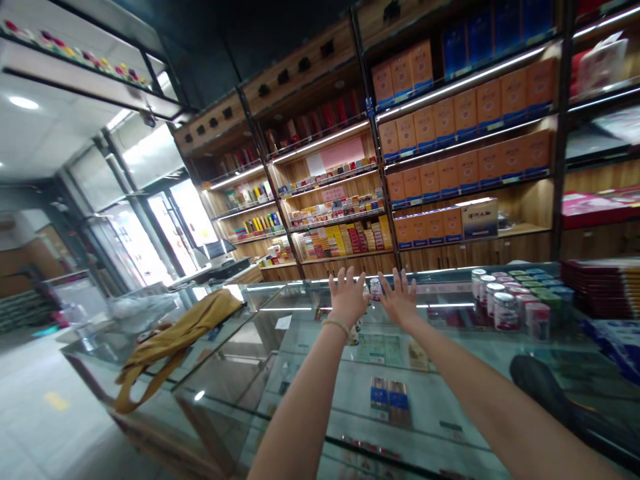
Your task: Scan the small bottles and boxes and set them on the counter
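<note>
Both arms reach forward over a glass display counter. My left hand, with a band on its wrist, has its fingers spread and holds nothing that I can see. Beside it, my right hand is also open with fingers apart. A small jar shows in the gap between the two hands; whether a fingertip touches it I cannot tell. Under the glass lie blue-and-brown packs. To the right of my hands stand rows of small jars with white, red, green and blue colouring.
A mustard apron-like cloth lies on the counter at left. Dark red stacked packs and a black curved object are at right. Shelves with orange boxes line the back wall. A monitor stands farther left.
</note>
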Action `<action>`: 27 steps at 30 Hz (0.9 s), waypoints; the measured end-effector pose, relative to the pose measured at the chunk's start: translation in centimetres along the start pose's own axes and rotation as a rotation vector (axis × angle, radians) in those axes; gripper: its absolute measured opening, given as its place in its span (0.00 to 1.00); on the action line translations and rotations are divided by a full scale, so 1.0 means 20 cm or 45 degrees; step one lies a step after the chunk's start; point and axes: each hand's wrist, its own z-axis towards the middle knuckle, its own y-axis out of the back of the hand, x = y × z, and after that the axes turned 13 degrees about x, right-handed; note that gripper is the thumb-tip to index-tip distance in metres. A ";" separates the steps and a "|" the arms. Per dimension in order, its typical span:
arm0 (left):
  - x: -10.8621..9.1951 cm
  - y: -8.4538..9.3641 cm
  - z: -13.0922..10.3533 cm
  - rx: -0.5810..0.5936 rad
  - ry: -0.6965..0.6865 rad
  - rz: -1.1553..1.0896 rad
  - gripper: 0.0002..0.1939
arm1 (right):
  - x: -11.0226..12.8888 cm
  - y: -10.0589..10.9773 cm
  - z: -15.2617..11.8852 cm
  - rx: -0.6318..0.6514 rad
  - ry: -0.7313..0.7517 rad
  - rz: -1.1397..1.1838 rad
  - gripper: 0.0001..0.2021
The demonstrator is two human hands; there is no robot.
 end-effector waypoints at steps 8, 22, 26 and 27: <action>-0.07 0.11 -0.06 -0.136 -0.020 -0.010 0.27 | -0.11 0.30 -0.01 -0.089 0.096 -0.078 0.33; -0.39 0.31 -0.11 -0.230 -0.110 -0.118 0.15 | -0.34 0.86 -0.21 0.201 0.234 -0.155 0.27; -0.49 0.31 -0.12 -0.288 -0.166 -0.181 0.16 | -0.51 0.97 -0.27 0.229 0.264 -0.203 0.25; -0.51 0.31 -0.12 -0.302 -0.176 -0.196 0.15 | -0.56 1.00 -0.29 0.235 0.267 -0.214 0.25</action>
